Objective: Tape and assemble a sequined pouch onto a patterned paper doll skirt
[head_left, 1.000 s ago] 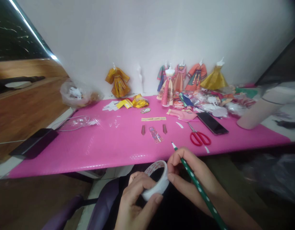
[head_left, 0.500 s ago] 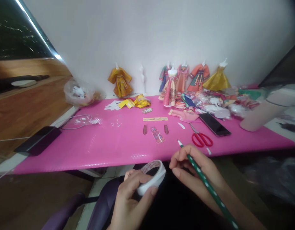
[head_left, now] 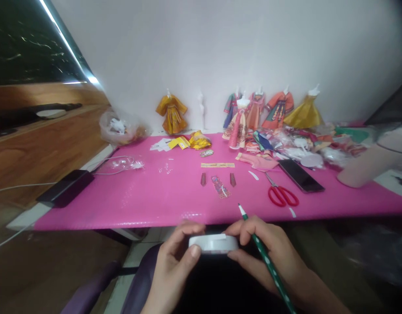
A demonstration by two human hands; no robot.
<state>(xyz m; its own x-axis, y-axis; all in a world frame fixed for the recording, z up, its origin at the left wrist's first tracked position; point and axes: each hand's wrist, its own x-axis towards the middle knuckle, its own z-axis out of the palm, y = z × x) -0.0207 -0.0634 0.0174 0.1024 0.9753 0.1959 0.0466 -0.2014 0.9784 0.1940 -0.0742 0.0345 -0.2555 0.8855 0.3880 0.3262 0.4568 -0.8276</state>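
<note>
Pale wall (head_left: 194,48) and, before it, a pink table (head_left: 148,205) with small dressed figures along its far side. At the near edge, a roll of white tape (head_left: 212,244) is held off the table, above the person's dark-clothed lap and between the two hands; its outer side faces the viewer. The left hand (head_left: 174,262) is curled part-way closed around the left end of the roll, with its thumb against the near side. The right hand (head_left: 277,254) is also part-closed: it holds a green pencil (head_left: 268,261) with white dots, pale tip pointing far and slightly left, while its thumb and fingertips meet the right end of the roll.

Beyond the hands, near the middle of the table, lie a patterned patch (head_left: 220,187), two small dark tabs (head_left: 203,179), one on each side of it, and a narrow yellowish strip (head_left: 217,165) just farther back. To the right are scissors (head_left: 275,186) with red handles, handles toward the near edge, and a phone (head_left: 301,175) beside them. Farther right, a pale bottle (head_left: 364,168) stands near a heap of wrapped cloth pieces. At the far left rests a plastic bag (head_left: 106,130); nearer on the left is a black box (head_left: 66,188).
</note>
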